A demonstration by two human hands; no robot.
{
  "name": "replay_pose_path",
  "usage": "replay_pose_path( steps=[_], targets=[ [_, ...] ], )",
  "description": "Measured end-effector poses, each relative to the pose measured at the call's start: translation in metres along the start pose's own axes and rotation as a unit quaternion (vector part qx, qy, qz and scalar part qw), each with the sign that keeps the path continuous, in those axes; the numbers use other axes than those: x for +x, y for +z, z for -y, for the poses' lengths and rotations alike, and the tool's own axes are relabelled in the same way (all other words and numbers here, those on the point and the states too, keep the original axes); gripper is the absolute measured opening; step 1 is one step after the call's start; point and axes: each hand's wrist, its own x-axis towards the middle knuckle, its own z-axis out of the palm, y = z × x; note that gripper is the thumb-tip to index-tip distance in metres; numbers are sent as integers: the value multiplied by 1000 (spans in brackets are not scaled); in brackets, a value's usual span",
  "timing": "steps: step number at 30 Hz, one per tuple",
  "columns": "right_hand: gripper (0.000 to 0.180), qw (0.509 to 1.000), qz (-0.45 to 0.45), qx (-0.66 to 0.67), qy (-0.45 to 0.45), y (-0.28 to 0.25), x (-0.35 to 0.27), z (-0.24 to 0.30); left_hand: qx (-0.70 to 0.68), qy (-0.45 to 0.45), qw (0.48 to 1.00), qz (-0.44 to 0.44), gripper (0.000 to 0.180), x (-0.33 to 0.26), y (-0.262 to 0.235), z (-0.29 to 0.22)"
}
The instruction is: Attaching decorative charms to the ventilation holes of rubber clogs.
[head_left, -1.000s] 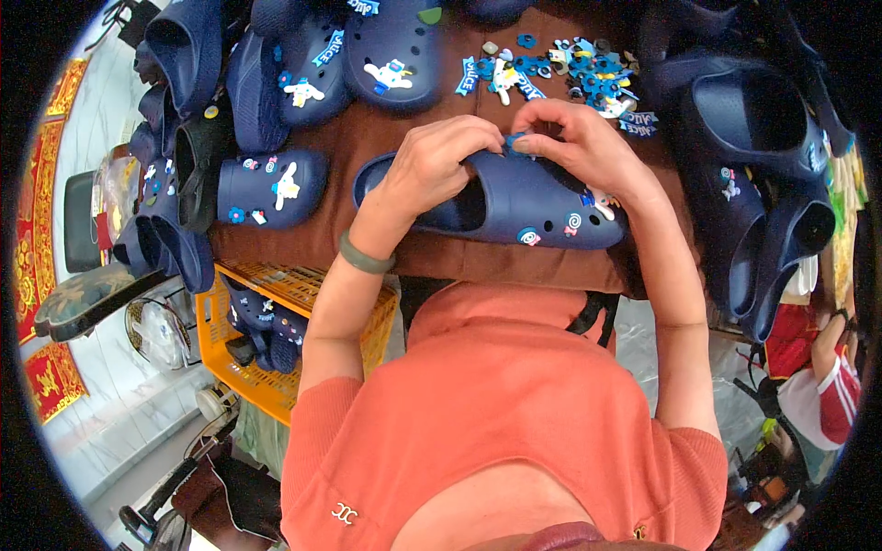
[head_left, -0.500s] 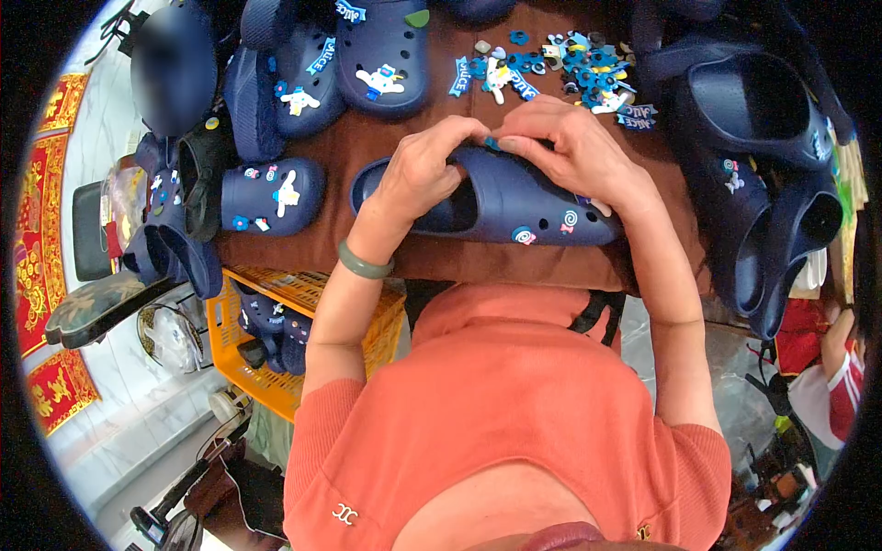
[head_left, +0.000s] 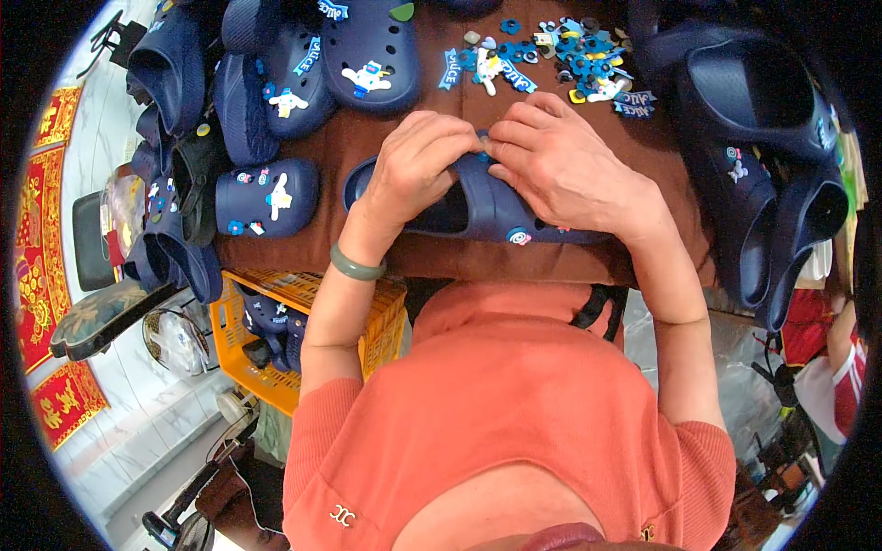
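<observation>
Both hands are curled down over a navy clog (head_left: 487, 209) lying sideways near the front edge of the brown table (head_left: 441, 262). The left hand (head_left: 418, 165), a green bangle (head_left: 356, 268) on its wrist, is bent into a loose fist with the knuckles up, its fingers hooked over the clog's upper rim by the foot opening. The right hand (head_left: 560, 161) lies over the toe half, fingers folded together and pinching toward the left hand's fingertips, where a small blue piece just shows between them; I cannot tell what it is or which hand has hold of it. The right palm hides most of the clog's top, so only its near side and a round blue charm (head_left: 519, 236) on it can be seen.

At the table's back edge sits a scatter of loose blue and white charms (head_left: 560, 50). A decorated clog (head_left: 266, 197) lies near the table's left edge, and more navy clogs (head_left: 367, 55) crowd the back left, cut off by the picture's rim. A yellow crate (head_left: 303, 335) stands below the table's front left corner.
</observation>
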Motion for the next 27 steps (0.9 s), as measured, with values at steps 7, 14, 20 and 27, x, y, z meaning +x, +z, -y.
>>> replay_pose_path(
  steps=[7,14,20,27],
  targets=[
    [16,1000,7,21,-2,0,-3,-2,-15,4,1000,15,32,2,-2,-3],
    [23,979,-39,178,94,7,-13,-15,-39,-30,998,29,38,3,0,-2],
    [24,966,-19,220,134,6,-13,-13,-67,-31,997,26,37,5,3,-2],
    [24,969,-38,205,130,11,-14,-14,-32,-4,999,25,32,7,1,-3]
  ],
)
